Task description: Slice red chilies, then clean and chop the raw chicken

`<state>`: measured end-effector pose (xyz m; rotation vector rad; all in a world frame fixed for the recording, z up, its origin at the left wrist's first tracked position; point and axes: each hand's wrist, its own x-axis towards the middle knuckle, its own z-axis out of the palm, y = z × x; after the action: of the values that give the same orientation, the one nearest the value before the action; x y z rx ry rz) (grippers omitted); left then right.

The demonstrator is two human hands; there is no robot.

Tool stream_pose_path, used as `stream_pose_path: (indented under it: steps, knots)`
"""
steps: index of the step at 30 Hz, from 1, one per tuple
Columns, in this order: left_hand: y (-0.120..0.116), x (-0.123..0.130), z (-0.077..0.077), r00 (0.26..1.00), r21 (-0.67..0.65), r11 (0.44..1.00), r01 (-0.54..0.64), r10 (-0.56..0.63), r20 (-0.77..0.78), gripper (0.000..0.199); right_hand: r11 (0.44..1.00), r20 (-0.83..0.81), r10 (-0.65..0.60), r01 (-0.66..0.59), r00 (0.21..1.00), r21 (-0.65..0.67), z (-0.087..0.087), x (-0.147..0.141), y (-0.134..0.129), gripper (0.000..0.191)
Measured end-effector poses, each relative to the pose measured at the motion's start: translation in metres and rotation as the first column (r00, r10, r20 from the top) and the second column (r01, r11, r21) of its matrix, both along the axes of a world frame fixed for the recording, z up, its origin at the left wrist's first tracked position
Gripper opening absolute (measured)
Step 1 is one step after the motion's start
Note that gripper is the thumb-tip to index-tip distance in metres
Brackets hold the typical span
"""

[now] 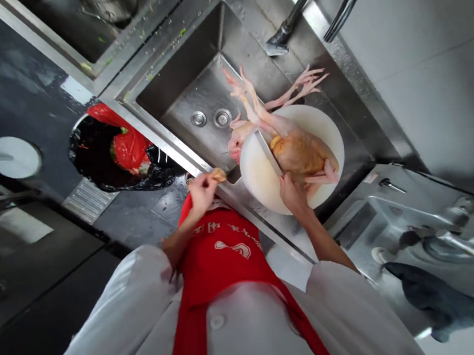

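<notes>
A steel table (352, 114) with a sunken sink (190, 76) runs across the middle of the frame, and from here I see a lined bin (96, 154) at left. Right of centre, a plucked chicken (305, 154) lies on a round white board (258, 178). The right hand (294, 194) is closed around a knife (268, 152), its blade alongside the bird; the left hand (202, 193), near the sink's edge, pinches a small yellowish piece (219, 174).

Plucked bird (303, 152) on white board (256, 178)
</notes>
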<state>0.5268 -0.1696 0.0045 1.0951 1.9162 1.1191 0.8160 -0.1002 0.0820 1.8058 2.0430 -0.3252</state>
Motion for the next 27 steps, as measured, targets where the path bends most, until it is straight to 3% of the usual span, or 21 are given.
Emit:
stream_pose_path:
  steps: [3,6,9,11,12,15,17,19,23,25,27]
  knots:
    - [-0.024,-0.103,-0.011,0.942,-0.104,0.946,-0.306,0.284,-0.181,0.021,0.998,-0.035,-0.045,0.046,0.998,0.030,0.003,0.010,-0.032,0.038]
    - [-0.040,-0.206,-0.026,0.832,-0.170,0.850,-0.498,0.414,-0.369,0.025,0.988,-0.061,-0.151,0.153,0.987,0.030,0.002,0.018,-0.072,0.033]
    - [-0.037,-0.286,-0.033,0.824,-0.359,0.777,-0.517,0.338,-0.454,0.026,0.963,-0.042,-0.266,0.267,0.963,0.042,0.001,0.018,-0.110,0.032]
    - [-0.017,-0.315,-0.032,0.859,-0.445,0.772,-0.453,0.245,-0.450,0.025,0.940,-0.032,-0.334,0.335,0.942,0.061,0.001,0.011,-0.131,0.032]
    - [0.000,-0.321,-0.029,0.884,-0.456,0.796,-0.398,0.201,-0.422,0.024,0.925,-0.033,-0.372,0.374,0.928,0.068,0.001,0.006,-0.141,0.033]
    - [0.069,-0.301,-0.019,0.971,-0.402,0.905,-0.141,0.048,-0.233,0.016,0.859,-0.074,-0.497,0.503,0.864,0.095,0.003,-0.018,-0.168,0.034]
    - [0.125,-0.257,-0.013,0.992,-0.356,0.934,0.033,-0.073,-0.099,0.010,0.795,-0.111,-0.585,0.595,0.803,0.115,0.006,-0.037,-0.185,0.036]
    - [0.178,-0.195,-0.009,0.975,-0.334,0.918,0.212,-0.178,0.130,0.010,0.721,-0.137,-0.668,0.682,0.732,0.125,0.009,-0.057,-0.203,0.036]
    - [0.258,-0.063,-0.004,0.844,-0.267,0.848,0.457,-0.319,0.432,0.014,0.574,-0.169,-0.790,0.808,0.589,0.129,0.017,-0.092,-0.247,0.038]
    - [0.286,-0.017,0.000,0.715,-0.220,0.869,0.443,-0.194,0.671,0.039,0.505,-0.153,-0.837,0.849,0.525,0.153,0.021,-0.107,-0.273,0.039]
    - [0.307,0.005,0.004,0.594,-0.179,0.924,0.339,-0.063,0.802,0.064,0.440,-0.130,-0.875,0.878,0.466,0.189,0.023,-0.121,-0.298,0.038]
